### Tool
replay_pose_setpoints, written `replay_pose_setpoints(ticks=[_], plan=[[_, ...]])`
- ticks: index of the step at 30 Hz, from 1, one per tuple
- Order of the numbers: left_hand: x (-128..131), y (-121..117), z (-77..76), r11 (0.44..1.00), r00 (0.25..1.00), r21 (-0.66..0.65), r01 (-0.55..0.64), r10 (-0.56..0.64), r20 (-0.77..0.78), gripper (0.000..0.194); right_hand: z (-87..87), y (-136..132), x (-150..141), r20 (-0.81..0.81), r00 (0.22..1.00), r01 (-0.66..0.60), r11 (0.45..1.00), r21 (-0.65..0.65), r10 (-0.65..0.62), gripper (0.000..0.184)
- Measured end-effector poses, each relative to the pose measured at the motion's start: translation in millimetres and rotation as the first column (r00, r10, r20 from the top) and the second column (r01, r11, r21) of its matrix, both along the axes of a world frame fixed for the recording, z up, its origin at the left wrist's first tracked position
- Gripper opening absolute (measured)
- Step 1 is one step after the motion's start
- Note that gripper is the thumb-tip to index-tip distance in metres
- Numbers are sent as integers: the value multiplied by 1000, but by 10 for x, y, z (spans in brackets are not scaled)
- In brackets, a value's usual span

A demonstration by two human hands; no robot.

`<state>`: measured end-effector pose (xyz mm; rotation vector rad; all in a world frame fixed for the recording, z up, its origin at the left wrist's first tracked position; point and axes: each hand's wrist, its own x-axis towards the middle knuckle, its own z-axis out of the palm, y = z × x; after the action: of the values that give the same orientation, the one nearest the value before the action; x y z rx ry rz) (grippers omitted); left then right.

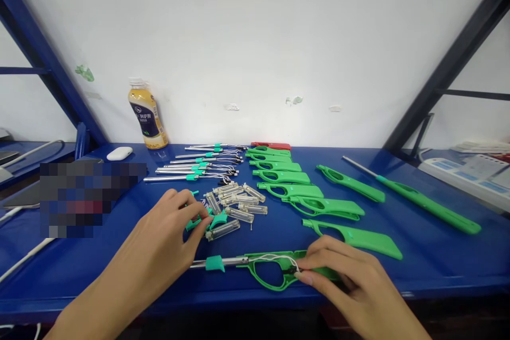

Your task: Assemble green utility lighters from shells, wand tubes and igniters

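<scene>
Your right hand (350, 276) has thumb and fingers drawn narrow, pinching a black part (293, 270) at the end of white wires (274, 256), inside an open green shell (274, 288) near the front edge of the bench (438, 265). A metal tube (236, 261) with a teal collar (215, 263) runs leftward from the shell, its far end passing behind your left hand (167, 234). That hand has its thumb and index finger close together at a teal piece (219, 219); you cannot tell whether they grip it. Just beside lie clear tanks (223, 229) in a loose pile. Behind them, wired rods (175, 177) lie side by side, and to their right a row of green shells (358, 239) ends at a red shell (271, 145). Farther right lies a long green lighter (430, 205). At back left, a bottle (148, 122) stands near a white case (119, 153).
</scene>
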<state>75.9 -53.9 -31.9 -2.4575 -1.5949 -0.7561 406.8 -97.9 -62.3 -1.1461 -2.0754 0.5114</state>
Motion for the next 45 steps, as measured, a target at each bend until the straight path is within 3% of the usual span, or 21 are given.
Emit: replay_pose_setpoints(ticks=[11,19,25,28,31,37,45], plan=[[175,134,103,986,978,-134,-94,66,-198,24,5,-23,0,-49,999,2,1000,-24,-3,10],[235,85,154,980,956,-94,-177,148,-253,31,16,-17,-13,-46,999,18,999,-36,-20,13],[125,-2,164,981,956,-40,-191,177,-234,38,23,-26,-8,-44,999,23,999,-31,-24,14],[105,-86,141,992,974,75,-104,116,-193,37,17,-32,-7,-37,999,22,1000,-21,-22,13],[165,-235,125,975,995,213,58,-41,-85,29,7,-42,-1,-32,999,20,999,-48,-21,13],[418,-521,-17,964,971,134,231,-237,27,18,17,-41,-3,-34,999,16,995,-95,-20,15],[600,-524,-275,953,953,41,301,-302,14,35,24,-39,1,-42,999,10,995,-102,-14,15]])
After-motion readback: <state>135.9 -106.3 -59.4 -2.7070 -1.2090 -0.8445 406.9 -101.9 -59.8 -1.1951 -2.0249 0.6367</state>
